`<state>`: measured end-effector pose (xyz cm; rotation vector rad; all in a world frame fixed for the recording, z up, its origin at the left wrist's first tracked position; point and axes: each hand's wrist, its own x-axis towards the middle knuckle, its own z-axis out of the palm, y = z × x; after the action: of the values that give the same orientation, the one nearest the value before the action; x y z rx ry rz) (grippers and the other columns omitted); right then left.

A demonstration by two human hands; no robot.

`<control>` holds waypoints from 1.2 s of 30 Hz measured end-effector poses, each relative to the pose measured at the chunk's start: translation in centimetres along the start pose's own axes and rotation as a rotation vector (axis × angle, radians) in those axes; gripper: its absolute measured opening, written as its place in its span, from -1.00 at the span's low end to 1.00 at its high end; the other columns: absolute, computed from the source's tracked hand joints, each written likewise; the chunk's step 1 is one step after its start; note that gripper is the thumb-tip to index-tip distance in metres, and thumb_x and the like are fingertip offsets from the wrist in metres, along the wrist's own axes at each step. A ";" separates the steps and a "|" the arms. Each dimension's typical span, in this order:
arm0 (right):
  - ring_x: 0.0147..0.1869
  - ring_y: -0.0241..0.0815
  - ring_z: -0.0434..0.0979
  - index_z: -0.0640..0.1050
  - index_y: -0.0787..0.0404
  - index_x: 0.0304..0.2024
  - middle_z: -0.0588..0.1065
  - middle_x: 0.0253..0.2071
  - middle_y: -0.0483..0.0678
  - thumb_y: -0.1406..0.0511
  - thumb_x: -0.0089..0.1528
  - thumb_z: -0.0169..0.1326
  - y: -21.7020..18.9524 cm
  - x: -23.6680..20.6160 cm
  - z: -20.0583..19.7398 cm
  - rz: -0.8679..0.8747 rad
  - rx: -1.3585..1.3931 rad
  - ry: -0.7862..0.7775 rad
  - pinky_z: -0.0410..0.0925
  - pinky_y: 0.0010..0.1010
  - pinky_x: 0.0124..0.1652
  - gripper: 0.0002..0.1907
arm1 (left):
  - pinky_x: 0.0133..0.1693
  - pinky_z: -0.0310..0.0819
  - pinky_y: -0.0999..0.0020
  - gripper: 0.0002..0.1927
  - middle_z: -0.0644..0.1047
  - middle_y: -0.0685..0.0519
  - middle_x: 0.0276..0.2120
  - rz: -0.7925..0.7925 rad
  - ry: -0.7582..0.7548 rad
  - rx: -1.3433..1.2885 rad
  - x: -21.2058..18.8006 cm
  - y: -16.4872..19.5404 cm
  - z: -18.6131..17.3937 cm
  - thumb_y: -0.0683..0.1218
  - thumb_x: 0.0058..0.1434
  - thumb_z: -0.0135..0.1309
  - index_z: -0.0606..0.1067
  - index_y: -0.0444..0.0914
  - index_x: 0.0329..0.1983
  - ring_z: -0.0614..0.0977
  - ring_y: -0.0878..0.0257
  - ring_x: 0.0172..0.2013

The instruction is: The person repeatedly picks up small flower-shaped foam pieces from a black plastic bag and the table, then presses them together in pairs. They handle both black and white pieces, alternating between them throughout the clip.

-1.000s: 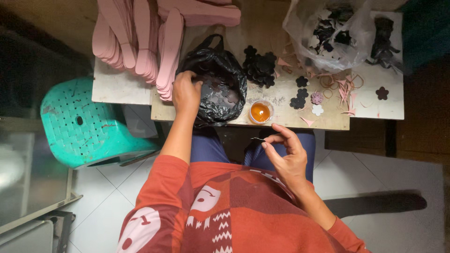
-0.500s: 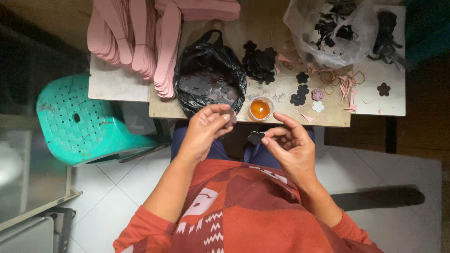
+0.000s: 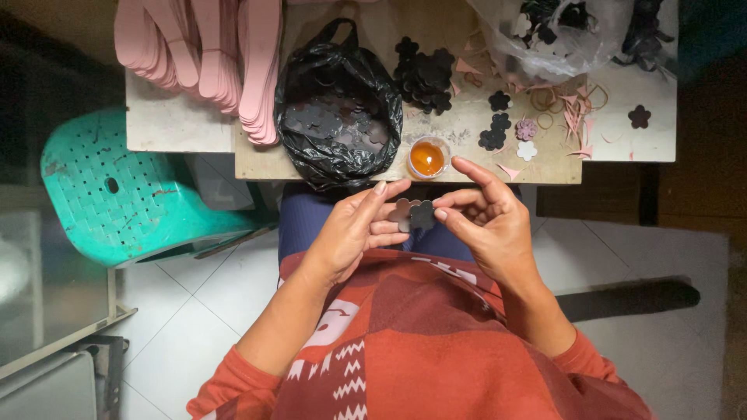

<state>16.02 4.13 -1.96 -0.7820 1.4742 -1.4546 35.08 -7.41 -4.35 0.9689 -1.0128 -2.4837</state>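
Looking down from your head, a green plastic stool (image 3: pixel 124 194) stands far left on the tiled floor, beside a tabletop (image 3: pixel 175 128) stacked with pink sole-shaped cutouts (image 3: pixel 206 54). Next comes an open black bag (image 3: pixel 338 117) of dark pieces, then a small cup of orange glue (image 3: pixel 427 158) at the tabletop's near edge. Below it, over your lap, your left hand (image 3: pixel 354 233) and right hand (image 3: pixel 486 222) meet, each grip pinching two overlapping dark flower-shaped cutouts (image 3: pixel 412 215) between thumb and fingertips. Further right lie loose flower cutouts (image 3: pixel 498 128) and pink scraps (image 3: pixel 580 113). The pieces could shift out of line or drop onto your lap if either pinch loosens, and a careless reach could tip the cup.
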 end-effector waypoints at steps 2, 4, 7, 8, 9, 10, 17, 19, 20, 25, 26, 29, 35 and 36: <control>-0.06 -0.34 0.59 0.31 0.35 0.41 0.61 -0.13 0.01 0.59 0.18 0.18 0.2 -0.1 -0.1 0.016 0.003 -0.010 0.45 -0.56 -0.02 -0.27 | -0.03 0.63 0.27 -0.41 0.58 -0.06 -0.05 -0.007 -0.017 0.001 0.0 -0.4 0.0 0.18 0.44 -0.20 0.41 -0.25 0.37 0.66 0.26 -0.12; -0.06 -0.34 0.59 0.30 0.35 0.41 0.61 -0.14 0.01 0.59 0.18 0.17 0.4 -0.1 -0.2 0.023 0.001 -0.025 0.44 -0.55 -0.03 -0.26 | -0.08 0.58 0.29 -0.39 0.60 -0.07 -0.05 -0.043 -0.029 0.013 0.1 -0.8 0.0 0.19 0.44 -0.18 0.38 -0.25 0.39 0.63 0.26 -0.17; -0.06 -0.33 0.60 0.31 0.34 0.41 0.60 -0.14 0.01 0.59 0.18 0.18 0.8 -0.4 -0.3 0.025 0.013 -0.056 0.45 -0.54 -0.03 -0.26 | -0.07 0.60 0.32 -0.37 0.61 -0.06 -0.03 -0.079 -0.039 0.035 0.3 -1.4 0.0 0.20 0.41 -0.17 0.35 -0.24 0.41 0.66 0.28 -0.16; -0.06 -0.33 0.60 0.31 0.34 0.41 0.61 -0.14 0.01 0.59 0.18 0.17 0.9 -0.3 -0.3 0.031 -0.001 -0.068 0.44 -0.54 -0.03 -0.26 | -0.05 0.63 0.32 -0.36 0.61 -0.05 -0.03 -0.087 -0.042 0.044 0.3 -1.5 -0.1 0.20 0.40 -0.16 0.34 -0.24 0.41 0.68 0.29 -0.14; -0.06 -0.33 0.60 0.31 0.33 0.40 0.61 -0.14 0.01 0.59 0.18 0.17 1.0 -0.4 -0.4 0.037 -0.014 -0.079 0.44 -0.55 -0.04 -0.27 | -0.05 0.63 0.32 -0.36 0.61 -0.04 -0.04 -0.094 -0.042 0.045 0.3 -1.7 0.0 0.21 0.39 -0.16 0.34 -0.23 0.41 0.68 0.29 -0.15; -0.06 -0.34 0.59 0.31 0.32 0.40 0.61 -0.15 0.00 0.59 0.17 0.17 1.2 -0.4 -0.4 0.044 -0.028 -0.090 0.44 -0.55 -0.05 -0.27 | -0.06 0.63 0.33 -0.36 0.61 -0.04 -0.05 -0.100 -0.042 0.047 0.3 -1.8 0.0 0.21 0.39 -0.15 0.33 -0.23 0.41 0.68 0.30 -0.17; -0.07 -0.35 0.59 0.33 0.31 0.39 0.61 -0.16 -0.01 0.60 0.17 0.16 1.3 -0.8 -0.2 0.028 -0.091 -0.117 0.44 -0.54 -0.05 -0.27 | -0.09 0.63 0.34 -0.34 0.60 -0.03 -0.11 -0.111 -0.042 0.076 0.5 -2.5 0.1 0.22 0.38 -0.10 0.35 -0.24 0.42 0.63 0.31 -0.25; -0.08 -0.35 0.59 0.33 0.31 0.39 0.61 -0.17 -0.01 0.59 0.16 0.17 1.1 -0.8 -0.1 0.017 -0.125 -0.117 0.45 -0.54 -0.05 -0.27 | -0.10 0.64 0.35 -0.34 0.60 -0.01 -0.10 -0.115 -0.044 0.082 0.6 -2.5 0.1 0.22 0.37 -0.10 0.35 -0.23 0.41 0.63 0.32 -0.25; -0.08 -0.35 0.59 0.34 0.31 0.38 0.61 -0.18 -0.01 0.59 0.16 0.18 1.0 -0.8 -0.1 0.020 -0.140 -0.117 0.45 -0.54 -0.05 -0.28 | -0.10 0.64 0.36 -0.34 0.60 -0.01 -0.10 -0.119 -0.044 0.085 0.6 -2.5 0.1 0.22 0.37 -0.10 0.35 -0.23 0.41 0.64 0.32 -0.24; -0.08 -0.35 0.60 0.35 0.31 0.37 0.60 -0.18 -0.03 0.57 0.16 0.18 0.4 -1.0 0.2 0.009 -0.193 -0.130 0.46 -0.52 -0.03 -0.29 | -0.10 0.64 0.36 -0.35 0.60 0.01 -0.11 -0.117 -0.062 0.101 0.4 -2.5 0.0 0.20 0.37 -0.08 0.34 -0.23 0.42 0.65 0.31 -0.24; -0.08 -0.35 0.60 0.35 0.31 0.37 0.60 -0.18 -0.04 0.57 0.16 0.18 0.3 -1.1 0.3 0.004 -0.201 -0.131 0.47 -0.52 -0.03 -0.29 | -0.10 0.63 0.36 -0.35 0.60 0.01 -0.12 -0.117 -0.071 0.096 0.3 -2.5 0.0 0.20 0.37 -0.08 0.34 -0.22 0.42 0.66 0.31 -0.24; -0.08 -0.36 0.60 0.36 0.31 0.37 0.60 -0.18 -0.05 0.57 0.16 0.18 0.0 -1.2 0.4 -0.003 -0.235 -0.131 0.47 -0.52 -0.03 -0.29 | -0.13 0.63 0.38 -0.35 0.59 0.04 -0.14 -0.124 -0.086 0.099 0.3 -2.5 0.0 0.20 0.38 -0.07 0.33 -0.22 0.43 0.67 0.32 -0.24; -0.10 -0.38 0.60 0.38 0.31 0.36 0.61 -0.19 -0.05 0.56 0.16 0.19 -0.2 -1.5 0.8 -0.037 -0.300 -0.128 0.47 -0.52 -0.05 -0.31 | -0.15 0.64 0.39 -0.35 0.59 0.05 -0.14 -0.115 -0.085 0.109 0.4 -2.7 -0.2 0.19 0.38 -0.07 0.32 -0.21 0.44 0.68 0.33 -0.25; -0.10 -0.38 0.61 0.38 0.31 0.35 0.62 -0.19 -0.05 0.56 0.15 0.19 -0.2 -1.5 0.8 -0.050 -0.317 -0.127 0.48 -0.53 -0.05 -0.31 | -0.15 0.64 0.39 -0.35 0.60 0.05 -0.14 -0.109 -0.085 0.123 0.4 -2.7 -0.3 0.19 0.37 -0.08 0.32 -0.21 0.44 0.67 0.34 -0.26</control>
<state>17.33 5.12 -1.42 -1.0898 1.6168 -1.1964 34.95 -5.82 -6.56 0.9866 -1.1822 -2.5966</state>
